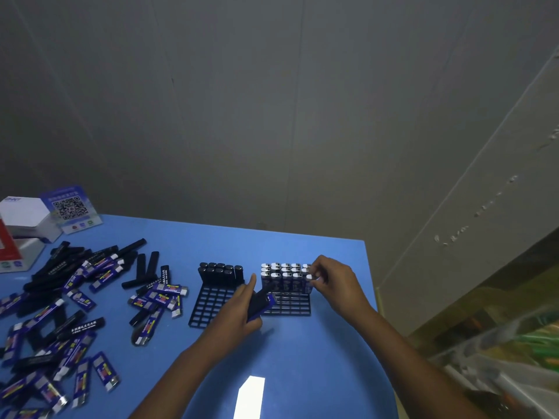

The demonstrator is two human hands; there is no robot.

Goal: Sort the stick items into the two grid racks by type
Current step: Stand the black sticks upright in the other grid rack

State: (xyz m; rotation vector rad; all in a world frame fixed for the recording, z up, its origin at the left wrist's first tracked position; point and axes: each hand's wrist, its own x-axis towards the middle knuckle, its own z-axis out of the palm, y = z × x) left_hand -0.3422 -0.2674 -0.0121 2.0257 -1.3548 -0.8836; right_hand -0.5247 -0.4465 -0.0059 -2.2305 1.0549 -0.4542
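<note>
Two black grid racks lie on the blue table. The left rack holds several black sticks upright along its far rows. The right rack holds several blue sticks with white caps upright. My left hand grips a few sticks, black and blue, between the racks. My right hand pinches a white-capped blue stick at the right rack's right end. A mixed pile of loose black and blue sticks covers the table's left side.
A white box and a QR-code sign stand at the back left, with a red-and-white box beside them. The table edge runs close to the right of the racks. A bright light reflection lies near me.
</note>
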